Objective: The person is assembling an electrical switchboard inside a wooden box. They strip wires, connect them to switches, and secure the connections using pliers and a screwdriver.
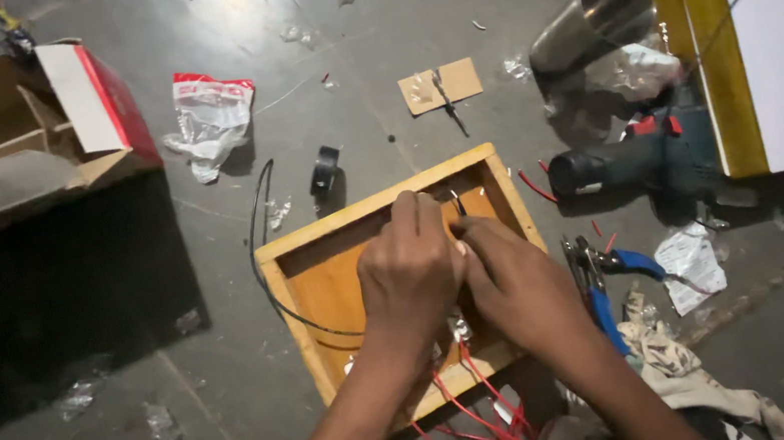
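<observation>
Beside the smooth, matt wooden box frame (317,260): a glossy metal cup (593,22), rubbery blue-handled pliers (607,282) (steel jaws), crumpled cloth rag (685,373), plastic-coated red wires (480,430).

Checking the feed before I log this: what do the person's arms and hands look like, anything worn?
Both forearms are bare, with no sleeves in view. The left hand and right hand wear no gloves. No watch, bands or rings show on either wrist or on the fingers in this dim head view.

Left hand (411,273) and right hand (514,280) meet, fingertips pinched.
</observation>
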